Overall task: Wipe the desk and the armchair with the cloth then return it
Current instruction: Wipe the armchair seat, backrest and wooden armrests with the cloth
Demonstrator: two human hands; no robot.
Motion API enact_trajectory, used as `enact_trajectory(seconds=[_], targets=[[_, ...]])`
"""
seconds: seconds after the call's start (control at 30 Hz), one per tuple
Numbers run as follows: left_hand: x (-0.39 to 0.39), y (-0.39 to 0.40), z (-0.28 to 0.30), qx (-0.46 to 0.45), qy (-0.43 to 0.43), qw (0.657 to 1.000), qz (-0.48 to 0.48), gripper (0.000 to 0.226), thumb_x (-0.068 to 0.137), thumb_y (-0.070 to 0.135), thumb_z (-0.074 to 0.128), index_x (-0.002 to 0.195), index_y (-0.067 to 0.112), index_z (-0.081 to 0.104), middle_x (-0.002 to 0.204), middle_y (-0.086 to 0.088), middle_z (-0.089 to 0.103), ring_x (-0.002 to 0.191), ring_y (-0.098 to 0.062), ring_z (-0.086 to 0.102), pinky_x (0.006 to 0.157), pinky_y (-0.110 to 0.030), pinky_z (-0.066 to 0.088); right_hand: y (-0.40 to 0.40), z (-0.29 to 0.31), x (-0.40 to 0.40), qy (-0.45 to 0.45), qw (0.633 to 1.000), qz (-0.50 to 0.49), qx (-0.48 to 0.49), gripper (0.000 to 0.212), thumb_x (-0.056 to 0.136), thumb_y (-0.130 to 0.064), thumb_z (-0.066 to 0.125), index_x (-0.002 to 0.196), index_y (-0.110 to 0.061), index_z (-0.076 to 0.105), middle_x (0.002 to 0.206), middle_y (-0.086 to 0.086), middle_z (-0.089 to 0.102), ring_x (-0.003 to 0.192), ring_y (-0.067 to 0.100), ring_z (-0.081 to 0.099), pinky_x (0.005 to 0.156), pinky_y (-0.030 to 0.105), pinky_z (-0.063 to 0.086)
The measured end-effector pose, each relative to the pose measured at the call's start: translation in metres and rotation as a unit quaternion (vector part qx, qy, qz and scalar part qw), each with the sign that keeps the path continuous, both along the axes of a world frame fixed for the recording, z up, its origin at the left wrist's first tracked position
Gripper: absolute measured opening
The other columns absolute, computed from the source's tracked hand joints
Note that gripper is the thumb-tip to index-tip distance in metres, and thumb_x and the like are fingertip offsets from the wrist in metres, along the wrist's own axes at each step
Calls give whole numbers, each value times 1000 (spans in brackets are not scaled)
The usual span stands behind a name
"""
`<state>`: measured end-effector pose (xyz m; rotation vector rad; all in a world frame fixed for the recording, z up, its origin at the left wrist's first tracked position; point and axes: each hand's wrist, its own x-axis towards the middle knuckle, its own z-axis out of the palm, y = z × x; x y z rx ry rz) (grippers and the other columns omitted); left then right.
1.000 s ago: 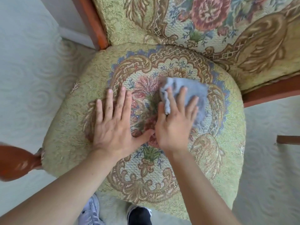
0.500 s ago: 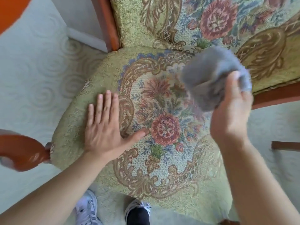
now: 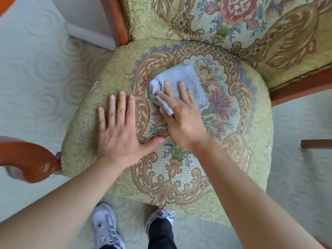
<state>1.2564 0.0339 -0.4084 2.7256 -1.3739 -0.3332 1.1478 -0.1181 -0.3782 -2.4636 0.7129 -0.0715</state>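
The armchair's round seat cushion (image 3: 239,159), green with a floral and scroll pattern, fills the middle of the head view. A grey-blue cloth (image 3: 185,78) lies folded on the seat's centre. My right hand (image 3: 181,115) presses down on the cloth's near edge, fingers spread over it and thumb tucked under a fold. My left hand (image 3: 120,132) rests flat on the seat to the left of the cloth, fingers apart, holding nothing. The desk is out of view.
The patterned backrest (image 3: 233,20) rises behind the seat. Wooden armrests stand at the left (image 3: 30,160) and right (image 3: 298,87). Pale carpet with swirl marks (image 3: 36,78) surrounds the chair. My shoes (image 3: 106,229) stand at the seat's front edge.
My right hand, which had lifted the cloth into the air toward the right, has brought it back down onto the seat's centre. My left hand stayed flat on the seat.
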Motion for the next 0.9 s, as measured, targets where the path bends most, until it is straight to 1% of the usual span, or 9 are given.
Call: enact_trajectory(seconds=[0.13, 0.2, 0.33, 0.4, 0.53, 0.6, 0.7, 0.77, 0.9], targets=[[2, 2, 1, 3, -4, 1000, -11, 130, 68, 100, 16, 159, 7, 5, 167, -17, 4, 154, -35, 4, 119, -62, 13, 20, 8, -40, -7, 997, 67, 41, 43, 103, -21, 51, 145, -29, 47, 161, -10, 28, 154, 14, 2, 124, 31, -5], [1, 2, 2, 4, -5, 1000, -11, 131, 68, 101, 16, 159, 7, 5, 167, -17, 3, 154, -35, 3, 120, -62, 12, 28, 20, -56, -56, 985, 14, 163, 33, 106, -30, 43, 132, -45, 55, 152, -27, 36, 150, -1, 13, 124, 24, 3], [1, 2, 1, 1, -15, 1000, -9, 129, 70, 100, 19, 159, 8, 1, 166, -16, -3, 154, -34, 0, 120, -62, 12, 27, 46, -80, -213, 862, -163, 430, 35, 109, -22, 36, 117, -26, 70, 128, -10, 67, 127, 9, 56, 104, 27, 45], [1, 2, -1, -1, -18, 1000, -8, 129, 71, 99, 20, 159, 8, -1, 166, -15, -5, 153, -34, -1, 119, -62, 13, 13, 60, -90, -321, 785, -333, 413, 34, 105, -21, 44, 99, -24, 78, 105, -8, 75, 106, 4, 67, 87, 19, 52], [1, 2, -4, 0, -20, 1000, -7, 129, 71, 99, 21, 159, 8, -1, 166, -14, -6, 153, -34, -2, 119, -62, 13, -28, 71, -100, -377, 753, -510, 178, 26, 98, -31, 52, 93, -30, 78, 95, -18, 75, 99, -1, 65, 87, 18, 51], [1, 1, -4, -2, -19, 1000, -5, 129, 70, 100, 21, 159, 9, -1, 167, -14, -6, 153, -33, -2, 119, -62, 13, -44, 61, -94, -339, 765, -540, 92, 28, 99, -32, 50, 116, -22, 70, 107, -14, 72, 105, -2, 62, 93, 19, 49], [2, 1, -5, -3, -23, 1000, -7, 129, 70, 100, 21, 159, 10, -1, 167, -14, -6, 153, -34, -1, 119, -63, 13, -45, 27, -76, -132, 835, -531, 50, 44, 104, -38, 42, 144, -20, 50, 133, -2, 63, 129, 8, 53, 101, 26, 43], [1, 2, -5, -4, -26, 1000, -7, 128, 70, 100, 21, 159, 10, -2, 166, -14, -5, 153, -34, -1, 119, -63, 13, -35, 5, -62, -20, 885, -464, 38, 49, 105, -35, 39, 153, -28, 34, 162, 2, 29, 152, 25, 16, 123, 41, 13], [1, 1, -5, 1, -26, 1000, -9, 128, 70, 99, 21, 159, 10, -5, 166, -15, -7, 153, -33, -4, 120, -62, 11, -15, -6, -48, 10, 932, -361, -28, 52, 104, -28, 38, 155, -30, 31, 165, 4, 18, 153, 30, 4, 124, 45, -4]])
